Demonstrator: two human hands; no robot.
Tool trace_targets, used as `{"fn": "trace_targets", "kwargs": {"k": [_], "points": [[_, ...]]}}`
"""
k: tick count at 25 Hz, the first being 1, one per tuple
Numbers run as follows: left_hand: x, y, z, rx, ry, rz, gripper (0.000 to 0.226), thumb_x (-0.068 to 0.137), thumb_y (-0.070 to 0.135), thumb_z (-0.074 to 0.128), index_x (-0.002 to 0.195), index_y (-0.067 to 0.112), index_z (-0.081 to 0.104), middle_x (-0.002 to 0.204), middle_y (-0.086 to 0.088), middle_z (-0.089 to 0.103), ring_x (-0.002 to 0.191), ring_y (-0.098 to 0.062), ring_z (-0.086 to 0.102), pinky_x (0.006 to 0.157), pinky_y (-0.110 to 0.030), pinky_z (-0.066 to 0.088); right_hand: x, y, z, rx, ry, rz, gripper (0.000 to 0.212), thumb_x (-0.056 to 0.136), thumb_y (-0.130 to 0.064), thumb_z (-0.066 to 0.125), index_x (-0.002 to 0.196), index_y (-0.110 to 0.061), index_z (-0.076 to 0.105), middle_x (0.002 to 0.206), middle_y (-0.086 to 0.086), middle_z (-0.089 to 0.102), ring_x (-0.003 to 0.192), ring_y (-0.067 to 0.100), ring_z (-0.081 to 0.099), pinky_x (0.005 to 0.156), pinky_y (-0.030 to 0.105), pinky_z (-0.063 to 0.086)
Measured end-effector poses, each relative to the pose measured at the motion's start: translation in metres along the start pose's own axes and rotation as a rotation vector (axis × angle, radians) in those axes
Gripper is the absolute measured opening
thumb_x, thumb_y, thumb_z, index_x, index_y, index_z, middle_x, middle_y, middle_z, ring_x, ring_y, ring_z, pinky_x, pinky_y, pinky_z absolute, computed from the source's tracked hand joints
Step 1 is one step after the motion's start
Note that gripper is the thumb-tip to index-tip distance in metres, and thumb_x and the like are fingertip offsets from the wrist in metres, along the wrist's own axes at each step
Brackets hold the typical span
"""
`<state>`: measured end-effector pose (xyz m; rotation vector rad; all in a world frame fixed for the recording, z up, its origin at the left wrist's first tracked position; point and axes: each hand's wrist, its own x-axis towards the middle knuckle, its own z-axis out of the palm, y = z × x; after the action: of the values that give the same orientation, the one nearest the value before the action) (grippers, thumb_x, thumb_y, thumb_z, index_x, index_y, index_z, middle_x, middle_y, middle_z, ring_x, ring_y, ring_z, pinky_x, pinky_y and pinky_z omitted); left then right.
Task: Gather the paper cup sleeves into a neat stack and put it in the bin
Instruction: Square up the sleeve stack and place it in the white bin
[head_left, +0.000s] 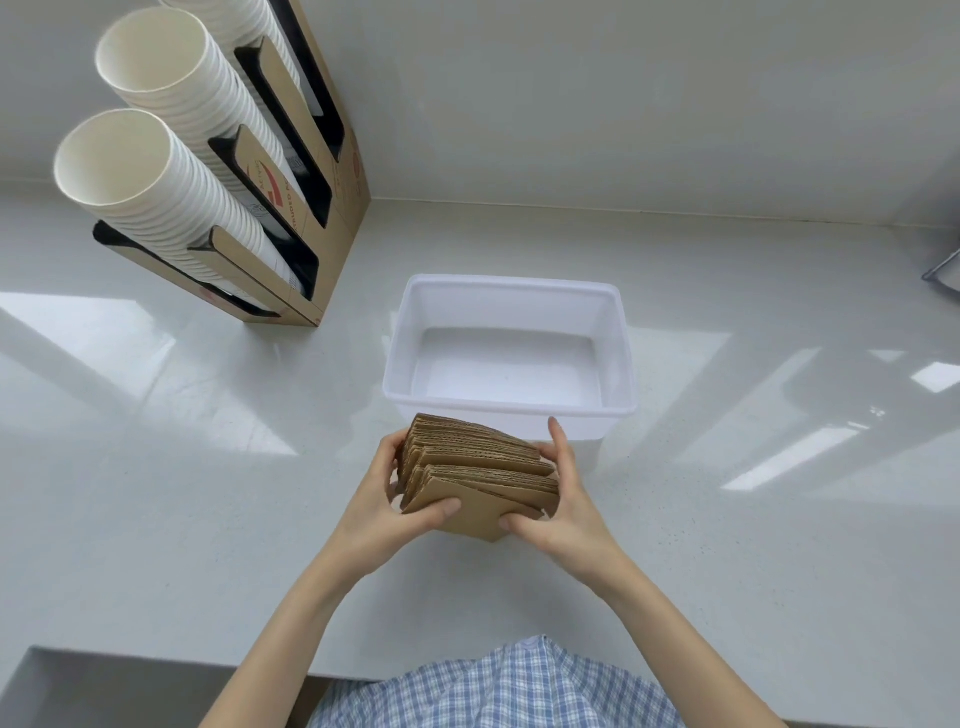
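Note:
A stack of brown corrugated cup sleeves stands on edge between both hands, just above the white counter. The sleeves are slightly stepped, their edges uneven. My left hand grips the stack's left end, thumb across the front sleeve. My right hand presses the right end, fingers reaching up the far side. The white plastic bin sits directly behind the stack with nothing in it.
A cardboard cup dispenser holding tall stacks of white paper cups stands at the back left. The white counter meets the wall behind the bin. A dark object pokes in at the right edge.

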<state>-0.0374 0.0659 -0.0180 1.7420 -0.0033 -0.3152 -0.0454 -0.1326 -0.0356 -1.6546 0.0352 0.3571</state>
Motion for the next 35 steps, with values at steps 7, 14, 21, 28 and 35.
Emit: {"fn": "trace_targets", "kwargs": {"k": [7, 14, 21, 28, 35], "points": [[0.012, -0.011, 0.018, 0.178, -0.148, -0.013, 0.069, 0.052, 0.043, 0.069, 0.107, 0.048, 0.028, 0.118, 0.013, 0.049, 0.112, 0.01, 0.045, 0.097, -0.01, 0.035, -0.012, 0.002, -0.024, -0.167, 0.111, -0.036, 0.073, 0.066, -0.013, 0.062, 0.12, -0.045, 0.025, 0.121, -0.016, 0.035, 0.118, -0.005, 0.039, 0.094, 0.0, 0.033], [0.019, -0.024, 0.02, 0.486, -0.103, -0.039, 0.11, 0.045, 0.059, 0.062, 0.138, 0.025, 0.015, 0.137, 0.0, 0.035, 0.131, -0.016, 0.026, 0.111, -0.038, 0.023, -0.013, 0.011, -0.021, -0.167, 0.03, 0.03, 0.087, 0.077, -0.005, 0.064, 0.134, -0.043, 0.01, 0.135, -0.019, 0.028, 0.123, -0.01, 0.032, 0.094, -0.003, 0.024], [0.019, -0.027, 0.032, 0.605, -0.083, 0.019, 0.122, 0.043, 0.061, 0.053, 0.142, 0.017, -0.003, 0.145, 0.007, 0.02, 0.137, -0.02, 0.017, 0.112, -0.035, 0.008, -0.012, 0.008, -0.007, 0.072, 0.159, 0.076, 0.058, 0.092, -0.024, 0.046, 0.14, -0.029, 0.013, 0.137, -0.018, 0.025, 0.124, -0.006, 0.028, 0.096, 0.004, 0.024], [0.022, -0.028, 0.03, 0.634, -0.056, 0.032, 0.104, 0.041, 0.061, 0.053, 0.133, 0.021, 0.027, 0.125, 0.007, 0.039, 0.127, -0.02, 0.03, 0.108, -0.033, 0.016, -0.014, 0.014, -0.017, -0.065, 0.048, 0.1, 0.081, 0.078, -0.018, 0.06, 0.138, -0.034, 0.007, 0.131, -0.018, 0.038, 0.119, -0.01, 0.038, 0.088, -0.001, 0.032], [0.023, -0.026, 0.023, 0.615, -0.118, 0.001, 0.103, 0.041, 0.06, 0.056, 0.132, 0.023, 0.028, 0.131, 0.003, 0.041, 0.127, -0.019, 0.027, 0.107, -0.035, 0.021, -0.01, 0.015, -0.024, -0.231, 0.062, 0.091, 0.089, 0.076, -0.007, 0.065, 0.142, -0.026, 0.007, 0.133, -0.008, 0.035, 0.123, 0.003, 0.036, 0.083, -0.01, 0.027]]}}
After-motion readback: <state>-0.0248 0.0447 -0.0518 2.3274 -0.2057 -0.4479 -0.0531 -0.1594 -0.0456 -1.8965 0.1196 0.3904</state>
